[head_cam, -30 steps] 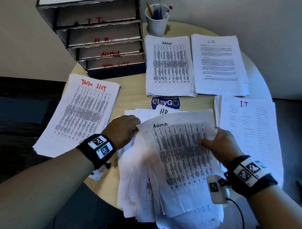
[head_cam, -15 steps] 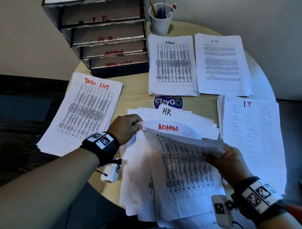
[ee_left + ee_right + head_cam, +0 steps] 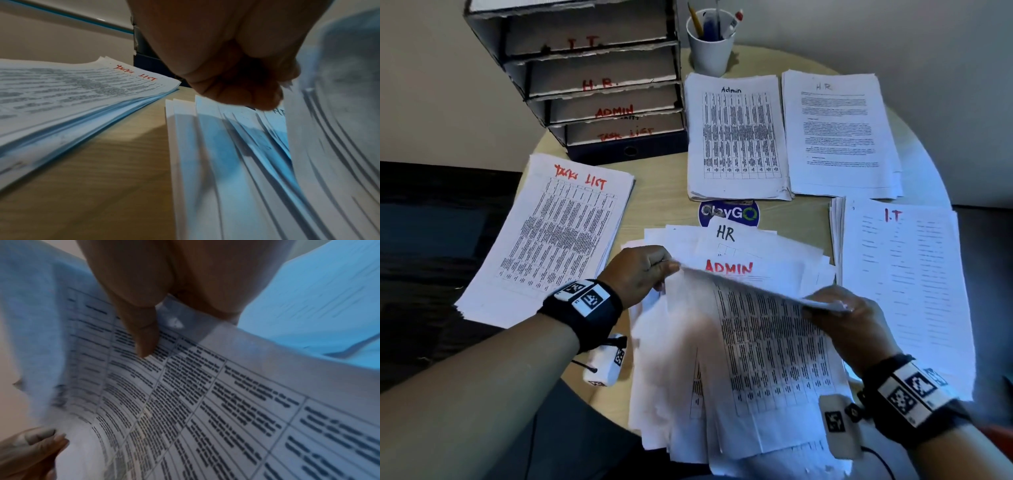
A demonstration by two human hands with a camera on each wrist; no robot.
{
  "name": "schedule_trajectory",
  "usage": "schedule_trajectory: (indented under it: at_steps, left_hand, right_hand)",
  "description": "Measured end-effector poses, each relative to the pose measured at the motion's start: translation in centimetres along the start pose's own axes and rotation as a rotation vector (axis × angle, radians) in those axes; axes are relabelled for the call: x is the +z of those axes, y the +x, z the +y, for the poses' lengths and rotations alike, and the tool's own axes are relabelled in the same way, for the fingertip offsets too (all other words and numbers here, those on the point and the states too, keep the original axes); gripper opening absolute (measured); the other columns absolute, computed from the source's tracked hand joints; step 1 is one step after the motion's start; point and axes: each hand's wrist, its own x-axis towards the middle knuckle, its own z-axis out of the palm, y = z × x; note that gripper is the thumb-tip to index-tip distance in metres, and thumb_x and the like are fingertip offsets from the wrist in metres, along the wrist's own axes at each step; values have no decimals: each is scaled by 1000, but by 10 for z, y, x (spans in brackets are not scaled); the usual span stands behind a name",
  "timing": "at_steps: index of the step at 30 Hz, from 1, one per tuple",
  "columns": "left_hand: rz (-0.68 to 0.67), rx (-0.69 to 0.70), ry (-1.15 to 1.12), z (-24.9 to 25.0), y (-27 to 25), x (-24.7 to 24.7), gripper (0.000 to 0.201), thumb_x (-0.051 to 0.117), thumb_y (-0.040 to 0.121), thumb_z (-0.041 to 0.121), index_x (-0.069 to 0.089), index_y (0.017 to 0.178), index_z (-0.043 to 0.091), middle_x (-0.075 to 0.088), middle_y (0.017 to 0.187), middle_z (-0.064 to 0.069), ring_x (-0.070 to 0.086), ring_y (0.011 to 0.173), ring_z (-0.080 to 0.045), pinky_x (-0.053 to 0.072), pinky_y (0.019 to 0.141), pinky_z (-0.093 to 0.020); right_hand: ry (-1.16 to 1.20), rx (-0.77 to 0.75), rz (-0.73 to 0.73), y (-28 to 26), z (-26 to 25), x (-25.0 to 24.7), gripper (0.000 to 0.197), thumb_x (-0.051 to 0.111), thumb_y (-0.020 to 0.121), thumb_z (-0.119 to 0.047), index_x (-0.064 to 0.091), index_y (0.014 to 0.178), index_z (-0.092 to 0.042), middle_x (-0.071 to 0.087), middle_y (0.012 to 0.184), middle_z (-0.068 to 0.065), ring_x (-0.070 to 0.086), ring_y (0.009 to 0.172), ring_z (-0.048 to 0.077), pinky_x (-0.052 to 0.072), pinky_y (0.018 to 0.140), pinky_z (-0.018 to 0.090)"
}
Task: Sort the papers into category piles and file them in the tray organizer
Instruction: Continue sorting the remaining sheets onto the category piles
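Head view: the table-printed sheet (image 3: 767,342) is lifting off the unsorted stack (image 3: 739,246), its far edge pinched by the left hand (image 3: 640,274) and right hand (image 3: 849,325); bare table (image 3: 654,192) is lying beyond both grips.

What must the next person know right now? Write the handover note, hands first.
Left hand and right hand each pinch a top corner of the lifted table sheet over the unsorted stack.
An ADMIN sheet lies exposed beneath.
Sorted so far: Admin pile, H.R. pile, I.T. pile, Tasks List pile.
Left: finish the stack, then file the piles in the tray organizer.
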Motion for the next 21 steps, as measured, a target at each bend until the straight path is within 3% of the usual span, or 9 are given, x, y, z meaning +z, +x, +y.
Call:
schedule_trajectory:
  at_steps: [3,5,8,10,12,16,18,20,21]
  left_hand:
    - [-14,-73,-76,-5,3,-3,26,54,101,22,61,76,20,68,63,1,57,55,-3,45,63,-25]
    - [-5,-105,-90,-8,3,-5,24,54,102,19,62,79,21,68,64,2,57,55,-2,45,63,-25]
    - [12,-78,-109,-3,-1,-4,17,54,101,16,67,90,17,67,68,3,59,60,-1,49,65,-23]
    - [46,-8,-127,8,-8,-3,16,55,100,13,68,92,18,66,73,9,60,66,0,47,66,-16]
    - [98,120,-94,23,-22,-3,14,57,99,16,69,93,19,65,76,19,61,73,0,44,69,-9]
    - [135,416,7,41,-61,3,20,51,100,26,70,100,17,65,91,16,64,85,-7,46,76,-15]
    - [189,313,-118,42,-72,13,17,52,99,25,68,103,20,68,94,14,65,87,-7,48,77,-18]
    - [247,-27,-534,36,-68,26,23,55,91,32,65,106,17,68,92,11,63,85,-13,48,78,-23]
    - [224,-232,-807,34,-63,31,35,62,84,39,63,105,12,64,91,-1,57,82,-23,45,76,-29]
  right_hand:
    - [25,-11,-155,-13,6,-15,35,65,80,12,76,71,-20,73,81,-8,68,76,3,52,70,14]
    - [75,32,-258,-9,10,-24,14,75,71,-2,78,76,-15,71,94,9,70,85,13,55,76,22]
    - [107,231,-366,0,16,-34,50,94,43,-33,78,87,-18,65,103,9,70,80,-1,55,68,15]
    - [133,21,-251,-7,7,-29,58,80,62,-49,75,88,2,60,127,2,62,112,1,52,89,19]
    - [164,-108,-232,-18,0,-23,68,71,69,-61,75,77,6,54,140,-1,50,130,5,44,104,24]
    - [216,-30,-239,-13,-10,-13,12,69,81,-16,78,72,-16,74,105,-10,68,104,8,54,92,27]
    - [74,-30,-218,-11,-10,-10,24,74,77,-3,78,65,-23,77,82,-8,72,78,6,56,74,26]
    - [4,15,-93,-7,-9,-8,33,73,76,10,76,64,-21,75,71,-3,69,66,9,56,68,30]
    - [-3,14,-22,-4,-11,-6,26,75,73,10,76,70,-16,75,72,2,70,68,14,56,69,32]
